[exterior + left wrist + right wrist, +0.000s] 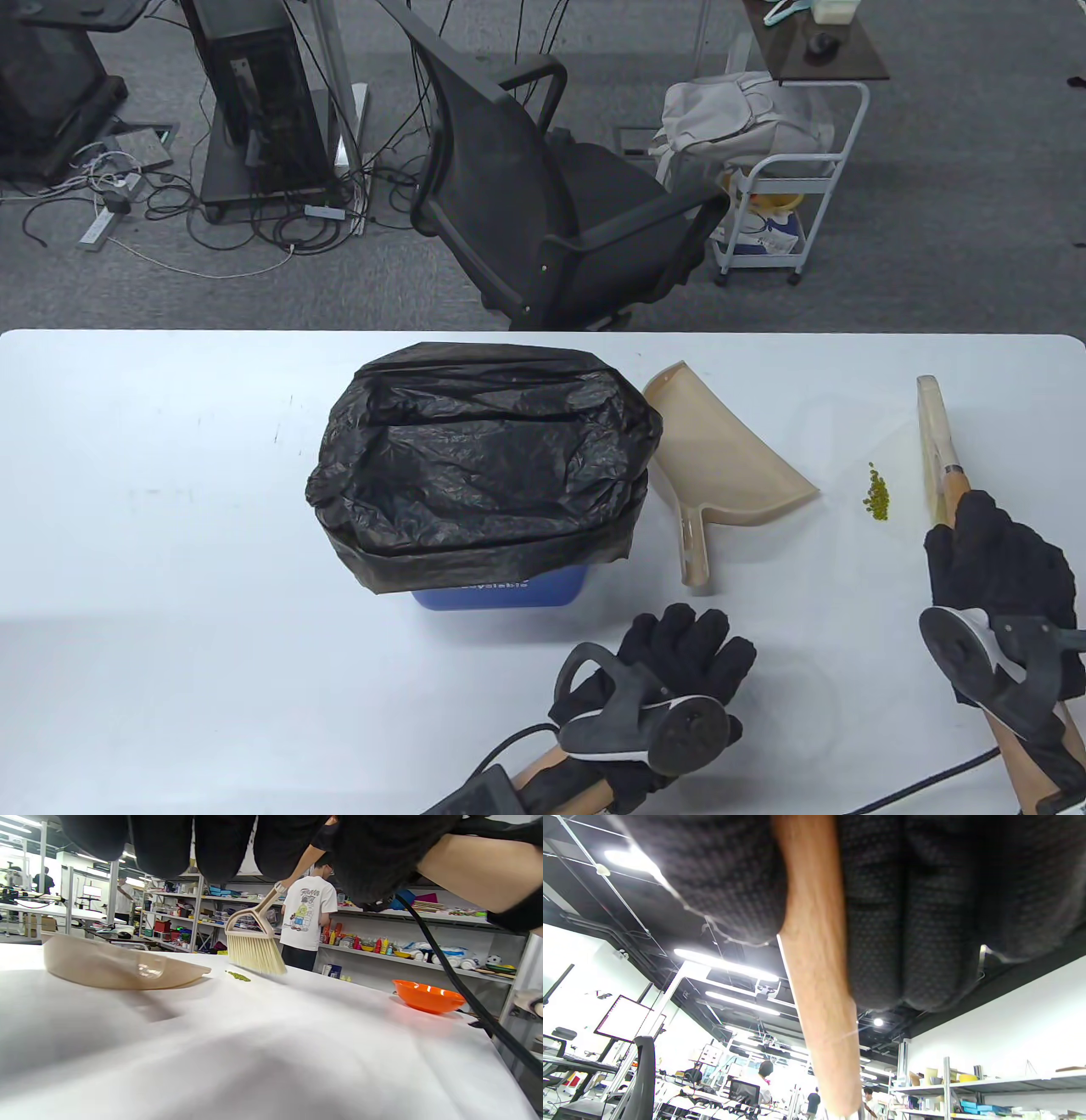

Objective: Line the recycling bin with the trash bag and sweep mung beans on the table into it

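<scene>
Recycling bin, lined with the black trash bag, serves as landmark. Right of it: dustpan lying unheld; in front of the dustpan, left hand flat, fingers straight, holding nothing. Farther right: mung beans, then brush, gripped by right hand. Sweeping appears underway; next, the beans likely need gathering into the dustpan.

Orange bowl on table; office chair beyond.

One blue recycling bin with one black plastic trash bag, one beige plastic dustpan, one beige hand brush, one little pile of green mung beans, one orange bowl
</scene>
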Demonstrator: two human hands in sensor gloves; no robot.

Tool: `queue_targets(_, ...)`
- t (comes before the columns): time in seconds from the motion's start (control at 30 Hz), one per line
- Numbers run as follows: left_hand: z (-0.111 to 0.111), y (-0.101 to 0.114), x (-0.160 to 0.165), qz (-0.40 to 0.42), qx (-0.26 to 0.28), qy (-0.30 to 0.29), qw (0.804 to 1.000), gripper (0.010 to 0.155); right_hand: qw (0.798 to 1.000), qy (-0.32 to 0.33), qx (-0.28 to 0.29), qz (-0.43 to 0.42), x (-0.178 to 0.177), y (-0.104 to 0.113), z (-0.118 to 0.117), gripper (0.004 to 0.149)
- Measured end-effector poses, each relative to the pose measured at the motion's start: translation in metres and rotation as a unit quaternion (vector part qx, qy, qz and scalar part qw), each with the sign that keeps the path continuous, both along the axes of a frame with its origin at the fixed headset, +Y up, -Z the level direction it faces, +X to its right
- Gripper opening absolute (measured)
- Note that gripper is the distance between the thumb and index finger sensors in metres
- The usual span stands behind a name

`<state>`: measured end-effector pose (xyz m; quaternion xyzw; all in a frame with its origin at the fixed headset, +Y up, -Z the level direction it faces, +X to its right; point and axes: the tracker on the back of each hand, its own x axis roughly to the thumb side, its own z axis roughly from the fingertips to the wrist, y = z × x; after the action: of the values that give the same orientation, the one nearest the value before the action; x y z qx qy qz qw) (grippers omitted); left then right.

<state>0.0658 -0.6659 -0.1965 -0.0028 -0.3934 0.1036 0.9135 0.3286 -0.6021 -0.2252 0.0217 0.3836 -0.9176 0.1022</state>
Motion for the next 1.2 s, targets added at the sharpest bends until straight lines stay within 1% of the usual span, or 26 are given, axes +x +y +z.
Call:
queue_targets(0.13, -0.021, 0.002, 0.025, -0.026, 0.004, 0.058, 0.998, 0.081, 1.000, 0.005, -0.004, -0.007, 0.000, -0.004, 0.001, 0.055)
queue_targets(0.23, -0.045, -0.006, 0.040, -0.037, -0.009, 0.111, 0.993, 0.086, 1.000, 0.004, -0.010, -0.007, -0.004, -0.004, 0.002, 0.055)
queue_targets(0.3, -0.066, -0.015, 0.049, -0.039, -0.026, 0.149, 0.988, 0.088, 1.000, 0.003, -0.013, -0.005, -0.006, -0.003, 0.002, 0.055)
queue_targets(0.37, -0.082, -0.026, 0.053, -0.038, -0.026, 0.192, 0.980, 0.087, 1.000, -0.002, -0.019, -0.006, -0.009, -0.002, 0.002, 0.055)
queue_targets(0.4, -0.090, -0.032, 0.055, -0.050, -0.031, 0.203, 0.977, 0.088, 1.000, -0.002, -0.021, -0.006, -0.010, -0.001, 0.001, 0.055)
queue_targets(0.47, -0.101, -0.042, 0.057, -0.071, -0.036, 0.238, 0.968, 0.090, 1.000, -0.005, -0.026, -0.008, -0.011, 0.000, -0.001, 0.055)
queue_targets(0.53, -0.109, -0.050, 0.058, -0.090, -0.047, 0.257, 0.961, 0.093, 1.000, -0.005, -0.028, -0.009, -0.012, 0.001, -0.002, 0.055)
queue_targets(0.57, -0.112, -0.055, 0.058, -0.102, -0.044, 0.267, 0.957, 0.094, 1.000, -0.006, -0.029, -0.009, -0.013, 0.001, -0.003, 0.055)
queue_targets(0.7, -0.118, -0.065, 0.058, -0.144, -0.045, 0.265, 0.952, 0.097, 0.999, -0.005, -0.033, -0.006, -0.015, 0.001, -0.004, 0.055)
queue_targets(0.83, -0.118, -0.073, 0.062, -0.175, -0.015, 0.252, 0.952, 0.093, 0.999, -0.005, -0.034, -0.009, -0.015, 0.000, -0.006, 0.055)
queue_targets(0.9, -0.117, -0.075, 0.062, -0.176, -0.007, 0.252, 0.952, 0.089, 0.999, -0.006, -0.035, -0.011, -0.015, 0.000, -0.006, 0.055)
queue_targets(1.03, -0.118, -0.082, 0.062, -0.159, -0.024, 0.240, 0.957, 0.080, 0.999, -0.007, -0.038, -0.013, -0.014, 0.000, -0.006, 0.056)
queue_targets(1.2, -0.120, -0.085, 0.061, -0.165, -0.009, 0.236, 0.958, 0.076, 0.999, -0.007, -0.038, -0.015, -0.013, 0.000, -0.005, 0.056)
